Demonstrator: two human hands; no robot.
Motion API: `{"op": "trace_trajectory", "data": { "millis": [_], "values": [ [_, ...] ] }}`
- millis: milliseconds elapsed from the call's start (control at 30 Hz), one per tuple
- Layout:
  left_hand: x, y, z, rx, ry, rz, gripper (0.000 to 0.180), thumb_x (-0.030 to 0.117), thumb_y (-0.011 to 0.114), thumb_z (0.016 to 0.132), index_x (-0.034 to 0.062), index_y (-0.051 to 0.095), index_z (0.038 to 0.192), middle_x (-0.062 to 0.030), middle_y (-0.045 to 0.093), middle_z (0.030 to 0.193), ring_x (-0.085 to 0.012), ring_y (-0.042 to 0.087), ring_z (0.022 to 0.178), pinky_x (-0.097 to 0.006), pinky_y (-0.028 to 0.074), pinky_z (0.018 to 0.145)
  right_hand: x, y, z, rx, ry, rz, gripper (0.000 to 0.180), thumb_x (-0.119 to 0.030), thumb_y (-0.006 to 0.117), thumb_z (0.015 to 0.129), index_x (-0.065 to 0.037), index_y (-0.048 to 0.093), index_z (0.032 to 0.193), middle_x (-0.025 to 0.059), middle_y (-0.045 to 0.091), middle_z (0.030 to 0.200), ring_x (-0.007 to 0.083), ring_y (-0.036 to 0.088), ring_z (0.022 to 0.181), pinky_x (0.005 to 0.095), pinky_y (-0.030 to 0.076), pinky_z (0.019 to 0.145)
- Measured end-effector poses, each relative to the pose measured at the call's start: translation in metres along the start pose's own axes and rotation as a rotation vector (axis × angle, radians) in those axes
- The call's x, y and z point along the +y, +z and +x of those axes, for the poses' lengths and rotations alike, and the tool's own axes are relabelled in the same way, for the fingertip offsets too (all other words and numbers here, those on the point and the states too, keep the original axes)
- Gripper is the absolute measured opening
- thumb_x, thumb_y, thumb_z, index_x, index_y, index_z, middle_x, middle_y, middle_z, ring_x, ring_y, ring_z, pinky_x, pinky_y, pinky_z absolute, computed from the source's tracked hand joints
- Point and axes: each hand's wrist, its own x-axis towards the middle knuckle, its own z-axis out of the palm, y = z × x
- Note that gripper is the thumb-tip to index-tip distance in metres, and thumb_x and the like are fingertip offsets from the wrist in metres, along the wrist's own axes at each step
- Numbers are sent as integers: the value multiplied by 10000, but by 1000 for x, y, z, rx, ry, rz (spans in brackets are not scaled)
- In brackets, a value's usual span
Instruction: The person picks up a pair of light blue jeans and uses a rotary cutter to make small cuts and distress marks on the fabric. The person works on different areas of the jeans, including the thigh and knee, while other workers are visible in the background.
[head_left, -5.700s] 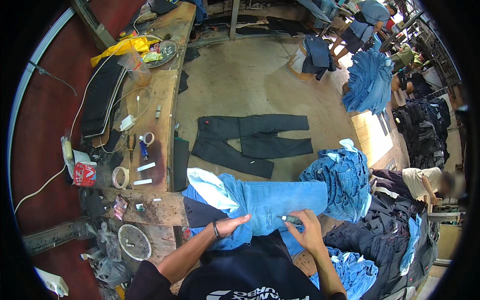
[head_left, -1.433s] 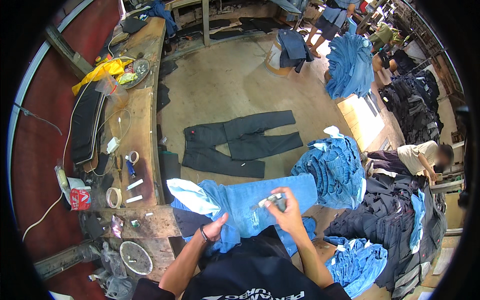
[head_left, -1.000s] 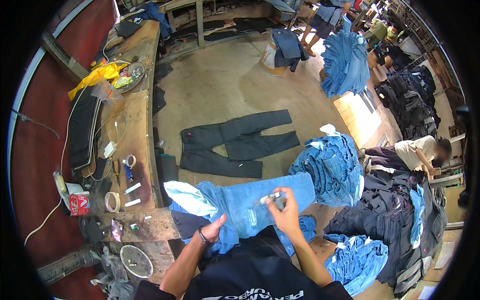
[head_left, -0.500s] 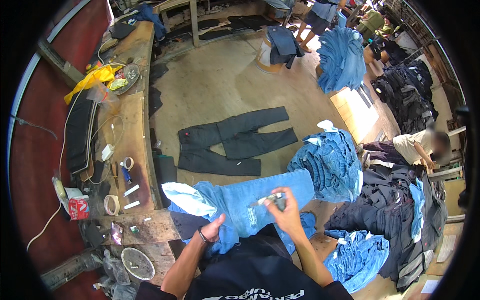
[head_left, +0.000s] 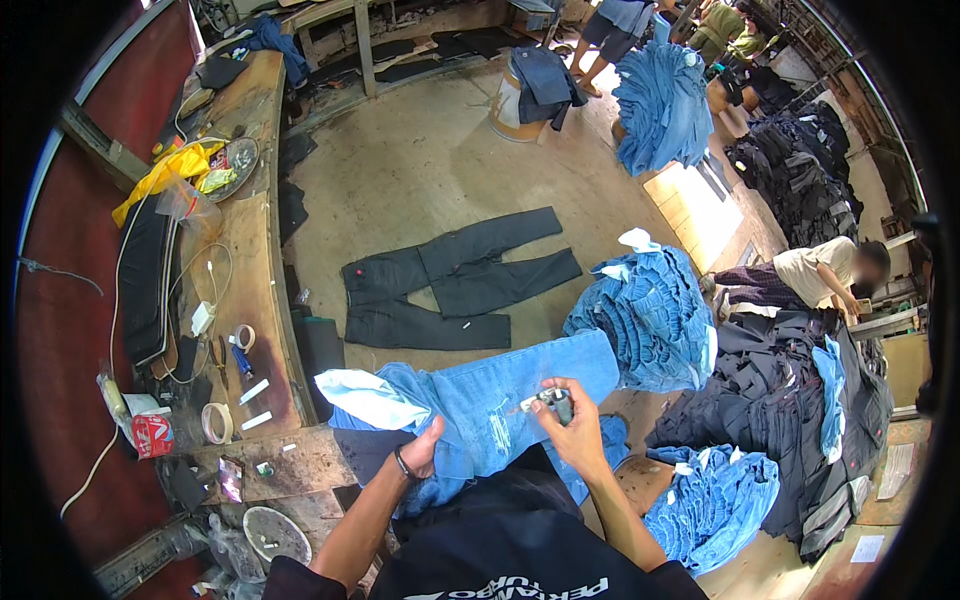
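A pair of light blue jeans [head_left: 465,392] lies stretched across my lap, its white pocket lining [head_left: 365,388] showing at the left end. My left hand [head_left: 422,452] grips the jeans' near edge, thumb on top and the other fingers hidden. A frayed, whitish worn patch [head_left: 498,430] marks the denim between my hands. Just right of this patch, my right hand [head_left: 574,428] closes around a small hand tool [head_left: 550,402], dark with a pale metallic part; its exact kind does not show. The tool is over the denim, and I cannot tell whether it touches.
Black trousers [head_left: 455,275] lie flat on the floor ahead. Stacks of blue jeans [head_left: 645,320] and a heap of dark garments [head_left: 745,385] rise on the right, where a person [head_left: 825,275] bends. At left, a wooden bench [head_left: 258,300] carries tape rolls [head_left: 217,422], cables and bags.
The whole view has shifted slightly, so the surroundings sit further left. My right hand and its tool have moved a little right, away from the frayed patch. My left hand keeps its grip.
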Motion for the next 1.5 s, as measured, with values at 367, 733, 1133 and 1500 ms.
{"op": "trace_trajectory", "data": {
  "millis": [367,733,1133,1500],
  "values": [
    [8,4,-4,-10,4,14,1166,863,505,905,51,204,1685,-165,372,1683,-311,416,1525,-503,400,1230,-11,4,-6,26,-49,-140,321,-114,796,946,-33,654,1222,8,693,910,66,571,787,262,469,683],
    [5,4,-9,29,-21,19,1180,876,489,900,42,204,1683,-161,364,1686,-301,424,1519,-490,412,1220,-11,7,2,46,-131,-55,317,-100,798,950,-24,646,1217,27,721,946,75,611,827,254,480,708],
    [0,4,-12,56,36,3,1128,858,476,924,57,225,1677,-144,408,1659,-291,456,1493,-487,432,1204,-13,13,4,-37,-209,-87,331,-151,801,954,-46,652,1230,26,658,806,81,556,692,279,453,609],
    [0,4,-13,124,19,42,1064,849,430,951,70,285,1660,-134,469,1618,-285,520,1438,-481,475,1161,-11,13,9,36,-101,-120,323,-116,794,952,-26,645,1224,44,729,898,83,608,787,274,486,674]
  ]
}}
